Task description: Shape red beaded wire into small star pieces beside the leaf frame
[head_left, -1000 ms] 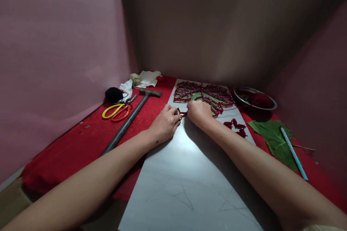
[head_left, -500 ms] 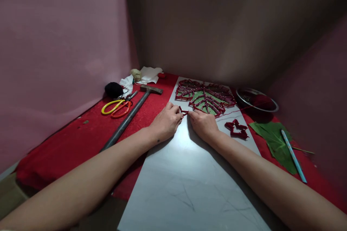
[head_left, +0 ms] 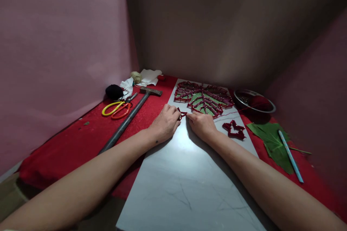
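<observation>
While curled left hand partly hides small dark-red thread-wound nail outline, right hand reaches right tip, grips unclear; visible part runs crosswise near left edge of long pale-grey board.

Dim scene, glare on pale board, soft shadows, murky upper right

From my remote seat I see a small craft corner, home or workshop I can't tell, with pink wall, red-draped desk, hammer, scissors, black yarn and nail-studded board.
</observation>
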`<state>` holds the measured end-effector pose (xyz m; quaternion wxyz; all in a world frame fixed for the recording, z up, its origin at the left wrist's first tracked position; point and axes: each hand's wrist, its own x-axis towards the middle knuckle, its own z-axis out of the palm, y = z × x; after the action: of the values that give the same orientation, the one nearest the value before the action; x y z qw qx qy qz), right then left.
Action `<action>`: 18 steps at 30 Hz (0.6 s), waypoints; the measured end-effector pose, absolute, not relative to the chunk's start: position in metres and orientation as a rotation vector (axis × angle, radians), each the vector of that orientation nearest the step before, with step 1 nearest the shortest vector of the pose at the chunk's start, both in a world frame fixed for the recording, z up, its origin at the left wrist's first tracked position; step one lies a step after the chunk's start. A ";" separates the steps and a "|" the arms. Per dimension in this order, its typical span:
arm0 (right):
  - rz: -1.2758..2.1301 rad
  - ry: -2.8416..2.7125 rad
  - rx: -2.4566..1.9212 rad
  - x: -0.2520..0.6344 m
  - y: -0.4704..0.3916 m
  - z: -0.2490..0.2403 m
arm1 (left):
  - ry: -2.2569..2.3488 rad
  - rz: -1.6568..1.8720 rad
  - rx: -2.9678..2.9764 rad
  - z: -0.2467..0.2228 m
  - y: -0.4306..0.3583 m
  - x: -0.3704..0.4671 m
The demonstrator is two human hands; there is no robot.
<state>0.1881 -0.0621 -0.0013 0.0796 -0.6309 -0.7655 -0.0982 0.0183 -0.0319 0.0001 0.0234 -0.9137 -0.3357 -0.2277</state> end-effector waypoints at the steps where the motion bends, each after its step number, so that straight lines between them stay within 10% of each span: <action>1: -0.288 -2.278 -1.876 0.189 -0.062 -0.002 | -1.072 -0.709 -2.827 0.000 -0.032 0.019; 18: -0.262 -2.148 -1.911 0.193 -0.065 0.003 | -1.095 -0.470 -2.813 0.000 -0.035 0.030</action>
<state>0.1930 -0.0653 0.0032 0.1271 -0.6565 -0.7381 -0.0901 0.0301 -0.0351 0.0002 0.0433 -0.9200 -0.3580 -0.1538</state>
